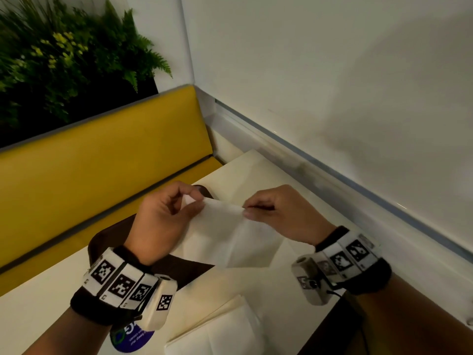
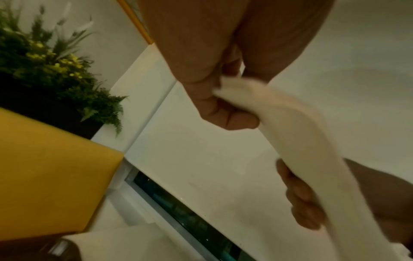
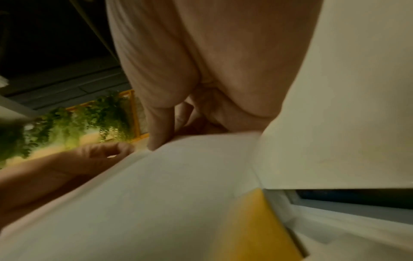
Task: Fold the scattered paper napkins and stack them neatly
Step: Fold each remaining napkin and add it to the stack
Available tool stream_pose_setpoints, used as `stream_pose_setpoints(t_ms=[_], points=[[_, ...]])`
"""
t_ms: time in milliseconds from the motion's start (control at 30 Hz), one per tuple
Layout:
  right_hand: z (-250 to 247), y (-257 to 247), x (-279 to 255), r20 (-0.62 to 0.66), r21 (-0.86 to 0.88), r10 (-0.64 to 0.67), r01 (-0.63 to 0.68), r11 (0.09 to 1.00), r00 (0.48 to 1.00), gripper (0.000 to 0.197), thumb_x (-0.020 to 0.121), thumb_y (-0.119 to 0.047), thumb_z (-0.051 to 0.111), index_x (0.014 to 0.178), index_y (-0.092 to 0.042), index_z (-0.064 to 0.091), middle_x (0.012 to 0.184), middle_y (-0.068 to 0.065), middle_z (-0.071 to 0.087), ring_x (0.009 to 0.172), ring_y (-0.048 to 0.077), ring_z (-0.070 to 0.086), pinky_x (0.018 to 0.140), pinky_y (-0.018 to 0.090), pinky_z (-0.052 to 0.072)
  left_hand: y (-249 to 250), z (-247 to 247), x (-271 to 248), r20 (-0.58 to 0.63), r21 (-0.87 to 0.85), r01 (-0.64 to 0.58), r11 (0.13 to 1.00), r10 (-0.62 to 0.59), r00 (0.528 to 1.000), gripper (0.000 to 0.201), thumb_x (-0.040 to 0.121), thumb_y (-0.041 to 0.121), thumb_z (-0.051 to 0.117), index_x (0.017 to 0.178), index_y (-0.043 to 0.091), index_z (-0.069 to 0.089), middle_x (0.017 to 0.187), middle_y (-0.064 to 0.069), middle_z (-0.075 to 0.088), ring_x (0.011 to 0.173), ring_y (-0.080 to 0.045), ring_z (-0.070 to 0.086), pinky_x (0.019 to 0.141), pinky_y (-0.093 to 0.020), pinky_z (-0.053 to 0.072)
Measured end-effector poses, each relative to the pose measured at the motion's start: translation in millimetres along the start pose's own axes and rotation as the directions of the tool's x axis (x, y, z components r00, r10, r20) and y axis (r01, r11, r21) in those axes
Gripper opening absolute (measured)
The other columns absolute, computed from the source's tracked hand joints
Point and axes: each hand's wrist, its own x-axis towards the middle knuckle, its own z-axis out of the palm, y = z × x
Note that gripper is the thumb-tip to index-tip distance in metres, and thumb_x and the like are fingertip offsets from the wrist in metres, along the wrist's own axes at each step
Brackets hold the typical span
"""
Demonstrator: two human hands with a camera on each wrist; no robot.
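Note:
A white paper napkin hangs in the air above the table, held by its top edge. My left hand pinches the napkin's left top corner, and my right hand pinches the right top corner. In the left wrist view the napkin runs from my left hand down to the fingers of my right hand. The right wrist view has the napkin spread wide below my right hand. Another white napkin lies flat on the table at the near edge.
A dark brown tray lies on the cream table under my left hand. A purple round sticker shows below my left wrist. A yellow bench runs along the left, plants behind it, a white wall right.

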Motion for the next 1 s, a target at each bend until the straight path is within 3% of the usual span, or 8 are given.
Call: stream_pose_setpoints(t_ms=[67, 167, 267, 400, 533, 633, 767, 1000], points=[[-8.2, 13.7, -14.7, 0.003, 0.035, 0.058, -0.058, 0.998, 0.998, 0.011, 0.085, -0.023, 0.069, 0.094, -0.020, 0.075, 0.088, -0.010, 0.075, 0.081, -0.001, 0.068, 0.078, 0.018, 0.054, -6.1, -3.8, -5.1, -0.027, -0.045, 0.039, 0.998, -0.040, 0.999, 0.007, 0.078, 0.029, 0.069, 0.085, 0.028, 0.067, 0.072, -0.028, 0.056, 0.062, -0.045, 0.051, 0.056, -0.049, 0.051], [-9.4, 29.4, -32.9, 0.007, 0.101, 0.114, -0.114, 0.988, 0.993, 0.008, 0.086, -0.017, 0.068, 0.089, -0.020, 0.075, 0.085, -0.009, 0.074, 0.077, 0.006, 0.069, 0.071, 0.025, 0.058, -11.8, 2.6, -17.7, -0.060, -0.022, 0.054, 0.998, -0.055, 0.997, 0.017, 0.081, 0.009, 0.071, 0.080, 0.024, 0.066, 0.055, -0.010, 0.040, 0.048, -0.019, 0.034, 0.047, -0.028, 0.032], [1.3, 40.6, -45.5, 0.062, 0.124, 0.150, -0.157, 0.980, 0.987, 0.011, 0.086, -0.011, 0.066, 0.088, -0.019, 0.073, 0.084, -0.005, 0.072, 0.073, 0.012, 0.067, 0.066, 0.025, 0.058, -19.6, 12.3, -38.0, -0.081, -0.071, 0.126, 0.990, -0.131, 0.988, 0.016, 0.082, 0.002, 0.070, 0.080, 0.017, 0.067, 0.050, 0.005, 0.041, 0.045, -0.005, 0.033, 0.045, -0.017, 0.030], [26.4, 57.7, -56.1, 0.074, 0.142, 0.208, -0.217, 0.966, 0.975, 0.012, 0.086, -0.008, 0.066, 0.091, -0.017, 0.073, 0.086, -0.003, 0.072, 0.075, 0.014, 0.069, 0.070, 0.025, 0.060, -48.3, 18.9, -88.2, -0.094, -0.087, 0.262, 0.961, -0.270, 0.958, 0.017, 0.082, 0.009, 0.071, 0.084, 0.025, 0.071, 0.059, -0.023, 0.047, 0.052, -0.033, 0.038, 0.052, -0.032, 0.035], [71.0, 78.0, -61.6, 0.203, 0.050, 0.237, -0.252, 0.967, 0.950, 0.012, 0.085, -0.012, 0.067, 0.088, -0.023, 0.071, 0.083, -0.007, 0.071, 0.071, 0.009, 0.067, 0.065, 0.019, 0.057, -79.4, 33.6, -164.2, -0.075, -0.062, 0.487, 0.871, -0.491, 0.868, 0.025, 0.082, 0.007, 0.072, 0.080, 0.033, 0.071, 0.057, 0.002, 0.052, 0.053, -0.010, 0.044, 0.056, -0.025, 0.040], [111.4, 95.7, -66.9, 0.289, -0.021, 0.267, -0.273, 0.962, 0.919, 0.011, 0.084, -0.014, 0.068, 0.082, -0.025, 0.071, 0.077, -0.009, 0.071, 0.065, 0.003, 0.065, 0.060, 0.011, 0.050, -101.9, 46.4, -214.2, -0.075, -0.063, 0.620, 0.782, -0.624, 0.778, 0.033, 0.082, 0.000, 0.070, 0.075, 0.032, 0.070, 0.067, 0.001, 0.066, 0.058, -0.019, 0.055, 0.060, -0.024, 0.046], [157.6, 110.5, -73.2, 0.345, -0.106, 0.256, -0.233, 0.967, 0.903, 0.009, 0.084, -0.011, 0.067, 0.086, -0.017, 0.073, 0.080, -0.007, 0.071, 0.072, 0.000, 0.063, 0.064, 0.005, 0.045, -124.6, 58.4, -244.9, -0.117, 0.051, 0.682, 0.730, -0.673, 0.730, 0.032, 0.085, 0.003, 0.068, 0.073, 0.033, 0.064, 0.077, 0.015, 0.068, 0.066, -0.005, 0.057, 0.063, -0.008, 0.043], [203.9, 135.0, -69.5, 0.359, -0.257, 0.210, -0.120, 0.959, 0.910, 0.010, 0.088, -0.005, 0.059, 0.084, -0.010, 0.066, 0.080, 0.005, 0.065, 0.073, 0.017, 0.059, 0.072, 0.031, 0.052, -153.3, 74.3, -254.4, -0.142, 0.286, 0.668, 0.687, -0.659, 0.739, 0.015, 0.089, 0.003, 0.058, 0.092, 0.015, 0.066, 0.100, -0.004, 0.066, 0.082, -0.017, 0.058, 0.077, -0.020, 0.041]])
